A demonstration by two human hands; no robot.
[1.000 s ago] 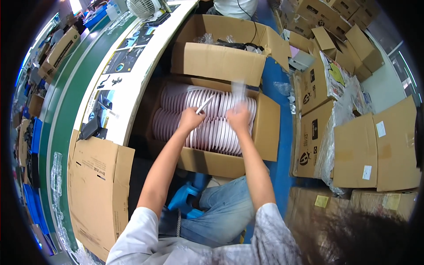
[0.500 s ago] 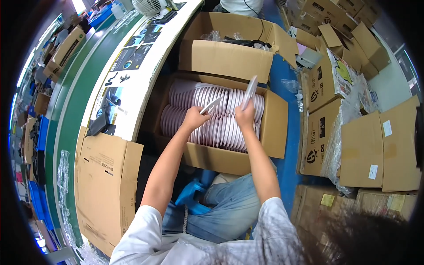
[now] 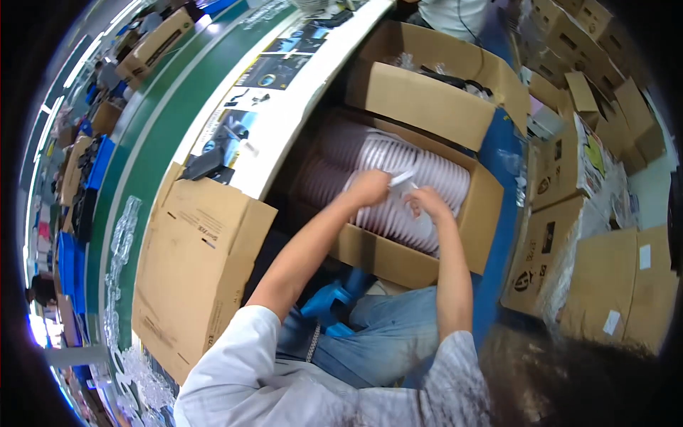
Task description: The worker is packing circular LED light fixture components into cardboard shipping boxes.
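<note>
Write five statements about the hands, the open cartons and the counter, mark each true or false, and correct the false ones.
1. The left hand holds a slim white piece over the nearer open carton. True.
2. A white-topped counter stands to the person's left. True.
3. The right hand rests on that counter. False: it is over the nearer open carton.
4. The thin round-edged pieces in that carton lie in one loose heap. False: they stand on edge in close-set rows.
5. The farther open carton contains dark items. True.
</note>
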